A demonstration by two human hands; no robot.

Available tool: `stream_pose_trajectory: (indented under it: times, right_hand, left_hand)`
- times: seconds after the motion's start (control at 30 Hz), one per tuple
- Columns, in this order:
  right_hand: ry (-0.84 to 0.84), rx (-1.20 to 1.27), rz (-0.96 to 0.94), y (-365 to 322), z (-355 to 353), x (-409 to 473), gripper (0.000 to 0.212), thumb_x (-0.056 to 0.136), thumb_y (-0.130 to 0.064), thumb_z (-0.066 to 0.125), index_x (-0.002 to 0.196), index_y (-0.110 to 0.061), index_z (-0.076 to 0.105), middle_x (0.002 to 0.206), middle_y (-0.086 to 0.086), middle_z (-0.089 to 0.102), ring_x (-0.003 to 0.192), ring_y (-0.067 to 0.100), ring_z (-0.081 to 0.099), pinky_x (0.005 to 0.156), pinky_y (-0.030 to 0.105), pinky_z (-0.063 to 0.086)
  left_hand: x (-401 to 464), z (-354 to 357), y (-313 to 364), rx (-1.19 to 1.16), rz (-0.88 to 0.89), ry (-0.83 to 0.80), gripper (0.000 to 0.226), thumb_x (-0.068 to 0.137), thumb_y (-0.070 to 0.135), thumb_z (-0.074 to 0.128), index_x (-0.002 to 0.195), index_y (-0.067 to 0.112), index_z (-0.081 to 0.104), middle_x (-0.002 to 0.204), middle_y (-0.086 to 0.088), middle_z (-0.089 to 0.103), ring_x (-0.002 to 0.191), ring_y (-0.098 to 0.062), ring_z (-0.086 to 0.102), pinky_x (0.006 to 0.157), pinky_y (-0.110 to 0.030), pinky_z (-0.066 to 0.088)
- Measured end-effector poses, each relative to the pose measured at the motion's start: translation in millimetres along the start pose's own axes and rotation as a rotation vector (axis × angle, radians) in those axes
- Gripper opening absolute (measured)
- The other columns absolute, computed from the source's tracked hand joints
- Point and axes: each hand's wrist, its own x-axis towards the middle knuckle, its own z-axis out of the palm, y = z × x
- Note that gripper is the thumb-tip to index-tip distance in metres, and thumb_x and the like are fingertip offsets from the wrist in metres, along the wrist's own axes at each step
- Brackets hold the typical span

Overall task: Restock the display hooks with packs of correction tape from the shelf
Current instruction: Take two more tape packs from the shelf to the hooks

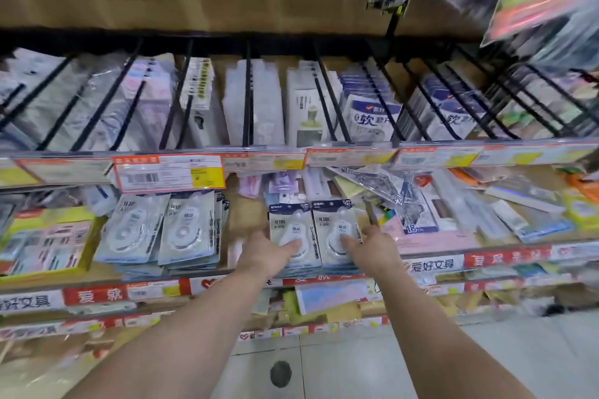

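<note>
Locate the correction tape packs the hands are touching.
Head view, centre: two stacks of correction tape packs lie side by side on the shelf under the price-tag rail, left hand on one, right hand on the other.

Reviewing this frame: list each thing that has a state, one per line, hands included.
left hand: open, fingers resting on the left pack.
right hand: open, fingers resting on the right pack.
left pack: flat on the shelf, atop a stack.
right pack: flat beside it, touching.
display hooks: loaded with hanging packs.
larger packs: stacked flat, untouched.
</note>
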Motion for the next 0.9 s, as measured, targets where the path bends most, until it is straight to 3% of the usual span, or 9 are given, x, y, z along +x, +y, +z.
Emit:
stream_pose_trajectory:
  times: [0.17, 0.3, 0.37, 0.47, 0.53, 0.63, 0.7, 0.8, 0.9]
  right_hand:
    - [-0.103, 0.036, 0.06, 4.5, -1.2, 14.3, 0.069, 0.093, -0.053, 0.057, 0.142, -0.005, 0.045, 0.138, 0.014, 0.056, 0.126, 0.031, 0.053, 0.1, 0.036, 0.043]
    - [-0.111, 0.101, 0.078, 8.1, -1.4, 19.0, 0.072, 0.09, -0.054, 0.062, 0.14, -0.005, 0.048, 0.134, 0.013, 0.059, 0.122, 0.031, 0.056, 0.1, 0.038, 0.046]
    - [-0.108, 0.16, 0.09, 9.3, -1.5, 16.1, 0.073, 0.09, -0.05, 0.064, 0.142, -0.002, 0.046, 0.134, 0.014, 0.059, 0.121, 0.032, 0.056, 0.098, 0.039, 0.047]
    - [-0.103, 0.256, 0.072, 11.1, -0.4, 4.9, 0.069, 0.091, -0.045, 0.065, 0.138, 0.001, 0.047, 0.111, 0.014, 0.063, 0.086, 0.025, 0.062, 0.066, 0.031, 0.051]
    - [-0.082, 0.327, 0.075, 11.6, 1.9, -5.4, 0.064, 0.091, -0.043, 0.065, 0.135, 0.001, 0.048, 0.087, 0.007, 0.059, 0.065, 0.018, 0.054, 0.053, 0.028, 0.046]
    - [-0.062, 0.437, 0.06, 7.1, 8.2, -23.9, 0.064, 0.092, -0.039, 0.066, 0.138, 0.001, 0.044, 0.08, 0.006, 0.056, 0.066, 0.019, 0.05, 0.061, 0.032, 0.045]
    - [-0.067, 0.527, 0.018, -2.3, 14.1, -38.7, 0.072, 0.09, -0.042, 0.067, 0.143, -0.002, 0.039, 0.1, 0.01, 0.058, 0.082, 0.023, 0.053, 0.067, 0.033, 0.046]
    - [-0.045, 0.587, -0.053, -25.0, 26.4, -64.6, 0.075, 0.088, -0.045, 0.069, 0.145, -0.007, 0.038, 0.124, 0.012, 0.057, 0.103, 0.026, 0.058, 0.084, 0.036, 0.05]
    - [-0.064, 0.628, -0.137, -55.3, 46.5, -97.3, 0.075, 0.089, -0.044, 0.068, 0.145, -0.007, 0.038, 0.115, 0.009, 0.061, 0.091, 0.018, 0.061, 0.085, 0.037, 0.05]
  left_hand:
    - [10.8, 4.4, -4.3, -0.08, -0.004, -0.05, 0.051, 0.082, 0.049, 0.074, 0.116, 0.012, 0.066, 0.099, -0.001, 0.067, 0.077, -0.017, 0.06, 0.061, -0.025, 0.043]
    - [15.1, 1.9, -8.7, -0.096, -0.026, -0.043, 0.061, 0.076, 0.054, 0.076, 0.119, 0.012, 0.063, 0.11, -0.007, 0.07, 0.097, -0.027, 0.068, 0.074, -0.033, 0.054]
    - [12.9, -1.7, -9.5, -0.114, -0.024, -0.03, 0.059, 0.079, 0.049, 0.076, 0.121, 0.012, 0.061, 0.108, -0.006, 0.069, 0.084, -0.023, 0.069, 0.067, -0.031, 0.056]
    - [4.5, -5.4, -10.2, -0.192, -0.01, -0.038, 0.046, 0.087, 0.036, 0.073, 0.121, 0.009, 0.057, 0.104, -0.008, 0.067, 0.065, -0.019, 0.063, 0.051, -0.027, 0.05]
    - [-1.0, -6.9, -11.7, -0.249, 0.036, -0.051, 0.041, 0.09, 0.032, 0.071, 0.121, 0.009, 0.057, 0.104, -0.008, 0.067, 0.063, -0.02, 0.061, 0.048, -0.026, 0.048]
    - [-17.2, -15.7, -13.2, -0.331, 0.099, -0.04, 0.033, 0.09, 0.033, 0.07, 0.112, 0.017, 0.05, 0.107, -0.003, 0.065, 0.076, -0.022, 0.063, 0.058, -0.03, 0.054]
    - [-28.3, -27.0, -17.7, -0.373, 0.115, -0.034, 0.036, 0.089, 0.035, 0.071, 0.112, 0.021, 0.046, 0.105, 0.001, 0.063, 0.078, -0.023, 0.063, 0.067, -0.037, 0.057]
    - [-43.7, -54.1, -37.0, -0.473, 0.152, -0.031, 0.039, 0.089, 0.032, 0.071, 0.118, 0.017, 0.05, 0.105, 0.001, 0.064, 0.075, -0.019, 0.062, 0.065, -0.036, 0.057]
    - [-60.4, -93.5, -73.3, -0.522, 0.196, 0.0, 0.034, 0.09, 0.031, 0.071, 0.115, 0.017, 0.054, 0.103, 0.002, 0.066, 0.079, -0.017, 0.063, 0.067, -0.028, 0.057]
